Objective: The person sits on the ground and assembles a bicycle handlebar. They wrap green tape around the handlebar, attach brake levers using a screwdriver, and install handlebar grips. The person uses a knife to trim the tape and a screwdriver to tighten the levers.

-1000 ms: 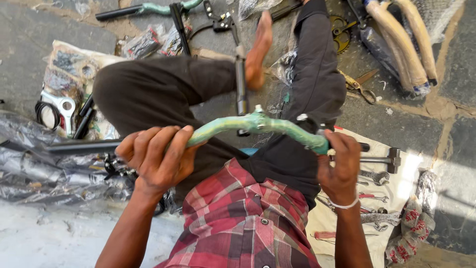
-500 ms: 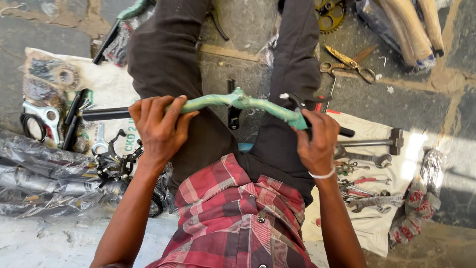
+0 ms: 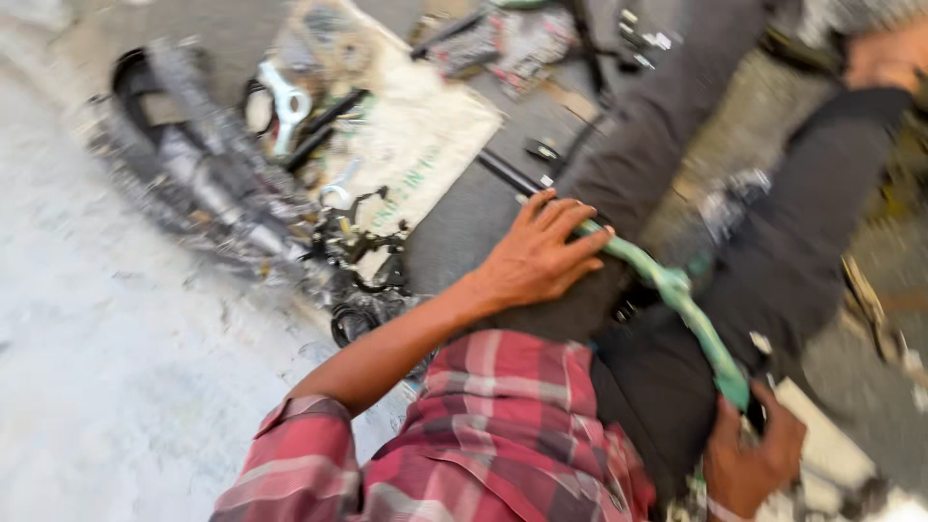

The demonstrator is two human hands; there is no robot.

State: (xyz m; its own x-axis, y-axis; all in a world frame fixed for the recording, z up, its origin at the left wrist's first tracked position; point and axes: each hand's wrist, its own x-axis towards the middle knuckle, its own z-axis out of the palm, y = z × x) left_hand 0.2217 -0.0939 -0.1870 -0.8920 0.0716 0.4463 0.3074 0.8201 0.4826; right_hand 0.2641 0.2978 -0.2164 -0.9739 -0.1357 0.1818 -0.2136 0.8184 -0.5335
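A light green bicycle handlebar (image 3: 677,300) lies across my lap, over my dark trousers. My left hand (image 3: 536,256) is closed around its left end, where a black grip sticks out. My right hand (image 3: 749,459) grips the bar's right end near the lower right corner. The view is tilted and blurred. My red checked shirt fills the bottom middle.
A pale cloth (image 3: 406,145) on the ground to the left carries wrenches (image 3: 285,101) and small parts. A heap of dark metal parts and chain (image 3: 222,213) lies beside it. More tools (image 3: 522,39) sit at the top. Pale concrete floor (image 3: 126,387) is at the lower left.
The camera has swung left and tilted, so the scene looks rotated and blurred. Both hands keep their hold on the handlebar ends.
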